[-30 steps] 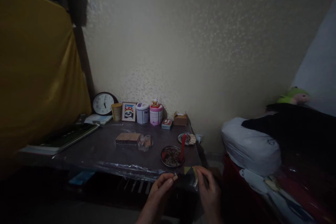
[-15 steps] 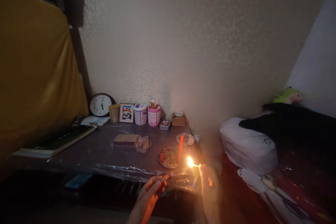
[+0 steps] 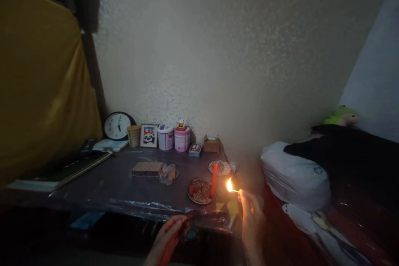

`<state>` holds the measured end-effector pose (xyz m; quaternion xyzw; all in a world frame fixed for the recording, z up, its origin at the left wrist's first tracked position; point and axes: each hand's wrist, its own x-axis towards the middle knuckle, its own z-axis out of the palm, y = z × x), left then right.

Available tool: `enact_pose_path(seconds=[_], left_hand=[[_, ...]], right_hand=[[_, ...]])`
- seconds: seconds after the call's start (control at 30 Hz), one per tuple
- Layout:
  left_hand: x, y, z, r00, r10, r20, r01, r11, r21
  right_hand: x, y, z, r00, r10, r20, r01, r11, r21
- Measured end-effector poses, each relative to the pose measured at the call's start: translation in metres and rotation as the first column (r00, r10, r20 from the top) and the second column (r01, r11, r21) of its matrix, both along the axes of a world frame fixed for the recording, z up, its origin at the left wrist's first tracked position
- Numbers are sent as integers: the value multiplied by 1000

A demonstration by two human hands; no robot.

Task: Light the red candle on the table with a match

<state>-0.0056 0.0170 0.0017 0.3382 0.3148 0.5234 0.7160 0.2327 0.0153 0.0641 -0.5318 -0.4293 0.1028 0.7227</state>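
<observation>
Right hand [image 3: 250, 208]: fingers pinching burning match [image 3: 235, 191], right of red candle [image 3: 214, 181] (upright, dish [image 3: 200, 203] at foot). Left hand [image 3: 168, 232]: fingers gripping small object [image 3: 189, 216], front-left of candle.

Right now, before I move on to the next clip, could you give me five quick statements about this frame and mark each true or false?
1. The right hand holds a burning match. True.
2. The red candle has a flame at its top. False: the only flame in view is on the match, and none shows on the red candle.
3. The framed panda picture stands between the yellow cup and a white canister. True.
4. The red-and-white figurine sits on the cardboard box. False: the red-and-white figurine is on top of the pink canister.
5. The left hand pinches a small piece, too dark to identify. True.
</observation>
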Motion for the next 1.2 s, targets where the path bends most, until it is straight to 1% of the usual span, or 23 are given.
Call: enact_pose_path(seconds=[0.1,0.17,0.27,0.37,0.57,0.67,0.8,0.9,1.0,1.2], left_hand=[[2,4,0,999,-20,25,19,999,40],[5,8,1,999,-14,43,12,998,56],[9,16,2,995,3,96,-8,999,53],[13,22,3,989,-12,146,3,998,61],[21,32,9,989,-81,126,64,989,136],[26,40,10,987,-94,128,77,988,135],[29,44,6,986,-106,131,92,990,107],[28,39,4,983,-135,128,125,988,88],[25,31,6,976,-172,132,157,981,116],[22,29,6,981,-136,137,124,988,97]], right_hand=[[-3,2,10,996,-41,-84,34,996,-80],[-4,5,13,987,-30,-157,17,996,-87],[-6,11,15,967,-12,-253,-5,998,-68],[-8,16,16,954,15,-299,-30,998,-47],[-10,23,23,904,110,-412,-108,994,30],[-11,26,25,900,135,-414,-131,991,38],[-12,30,27,912,142,-384,-141,989,31],[-13,33,29,918,157,-364,-156,987,31],[-14,37,32,922,172,-345,-173,984,30],[-16,46,38,906,205,-372,-196,979,61]])
